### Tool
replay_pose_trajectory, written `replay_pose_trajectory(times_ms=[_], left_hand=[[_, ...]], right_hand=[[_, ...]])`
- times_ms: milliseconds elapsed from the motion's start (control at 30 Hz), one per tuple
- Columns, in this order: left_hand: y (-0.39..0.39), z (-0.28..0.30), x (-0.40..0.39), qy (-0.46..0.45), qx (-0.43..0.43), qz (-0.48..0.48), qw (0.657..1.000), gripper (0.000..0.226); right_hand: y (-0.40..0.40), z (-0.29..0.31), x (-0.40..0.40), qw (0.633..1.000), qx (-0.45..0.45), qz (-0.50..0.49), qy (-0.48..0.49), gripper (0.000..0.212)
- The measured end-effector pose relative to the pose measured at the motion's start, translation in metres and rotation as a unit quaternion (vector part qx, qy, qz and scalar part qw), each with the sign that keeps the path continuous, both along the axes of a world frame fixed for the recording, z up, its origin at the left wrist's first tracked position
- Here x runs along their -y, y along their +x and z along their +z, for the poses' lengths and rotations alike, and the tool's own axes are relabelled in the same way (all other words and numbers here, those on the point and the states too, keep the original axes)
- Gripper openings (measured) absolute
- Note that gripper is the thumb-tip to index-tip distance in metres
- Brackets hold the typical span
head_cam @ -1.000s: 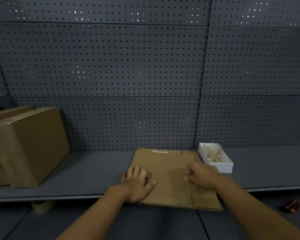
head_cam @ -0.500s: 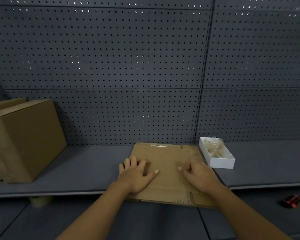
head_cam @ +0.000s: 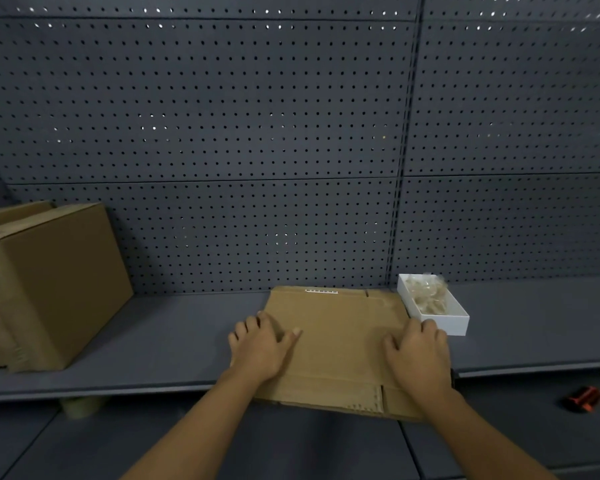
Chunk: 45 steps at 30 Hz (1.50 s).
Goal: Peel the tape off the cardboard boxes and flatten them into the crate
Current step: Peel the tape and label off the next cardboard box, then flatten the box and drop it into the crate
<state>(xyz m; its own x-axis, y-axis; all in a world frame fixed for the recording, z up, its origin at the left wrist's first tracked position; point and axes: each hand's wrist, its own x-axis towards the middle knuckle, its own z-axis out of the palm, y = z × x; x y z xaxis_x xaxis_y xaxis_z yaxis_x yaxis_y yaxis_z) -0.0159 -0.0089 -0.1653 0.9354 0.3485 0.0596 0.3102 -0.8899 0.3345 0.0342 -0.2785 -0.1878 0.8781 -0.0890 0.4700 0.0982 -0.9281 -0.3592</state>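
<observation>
Right hand slid outward; both my hands, left hand too, press the flattened box, fingers spread flat. Next I'd grip its edges.

One flattened cardboard sheet lies under the fingers of two hands, left hand and right hand. Two upright boxes stand well left of the fingers. One white tray sits just beyond the right fingertips. One tape roll, one orange tool.
</observation>
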Motion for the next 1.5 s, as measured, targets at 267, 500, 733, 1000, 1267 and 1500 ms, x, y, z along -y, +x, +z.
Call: replay_pose_trajectory(times_ms=[267,500,733,1000,1267,1500], left_hand=[[0.000,0.028,-0.019,-0.222,-0.033,0.076,0.971,0.116],[-0.025,0.052,-0.034,-0.460,0.031,0.006,0.887,0.091],[-0.054,0.076,-0.023,-0.493,0.106,-0.011,0.863,0.080],[-0.069,0.102,0.055,-0.497,0.155,-0.122,0.845,0.081],[-0.060,0.098,0.211,-0.512,0.095,-0.252,0.816,0.075],[-0.087,0.039,0.339,-0.509,0.004,-0.335,0.792,0.076]], right_hand=[[0.002,0.020,0.017,0.972,-0.160,0.032,0.171,0.024],[-0.014,0.032,0.023,0.860,-0.184,0.095,0.466,0.029],[-0.055,0.059,0.024,0.811,-0.167,0.174,0.532,0.023],[-0.115,0.102,0.100,0.845,-0.041,0.117,0.520,0.021],[-0.194,0.085,0.237,0.857,0.042,-0.053,0.510,0.017],[-0.276,0.023,0.344,0.863,0.073,-0.232,0.442,0.044]])
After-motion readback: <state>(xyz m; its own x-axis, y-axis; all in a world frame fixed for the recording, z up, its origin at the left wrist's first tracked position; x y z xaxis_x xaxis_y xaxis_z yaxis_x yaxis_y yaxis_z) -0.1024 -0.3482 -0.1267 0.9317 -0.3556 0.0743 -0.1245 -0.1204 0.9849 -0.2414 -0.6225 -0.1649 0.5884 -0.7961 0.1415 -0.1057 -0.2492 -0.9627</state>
